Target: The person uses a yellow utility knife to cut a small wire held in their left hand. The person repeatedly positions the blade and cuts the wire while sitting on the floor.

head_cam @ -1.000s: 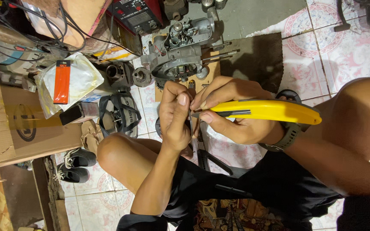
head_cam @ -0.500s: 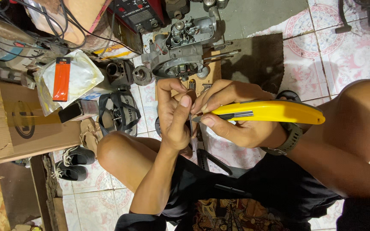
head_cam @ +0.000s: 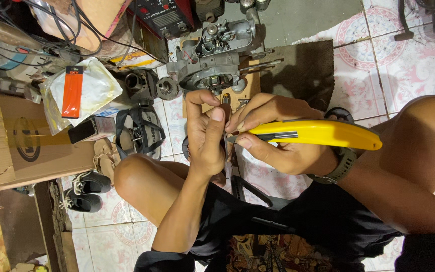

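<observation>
Above your lap, your right hand point(head_cam: 278, 146) is clenched round a yellow utility knife point(head_cam: 318, 134), blade tip at the small thin part point(head_cam: 226, 143) pinched in your left hand point(head_cam: 205, 138). That part looks light, narrow, likely slippery; hold it near its end. An engine casing point(head_cam: 212, 65) sits on the tiled floor point(head_cam: 404, 65) beyond.

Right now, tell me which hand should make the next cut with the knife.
Right. The right hand already grips the yellow utility knife, its tip against the thin piece pinched by the left hand, which is taken up steadying that piece.
</observation>
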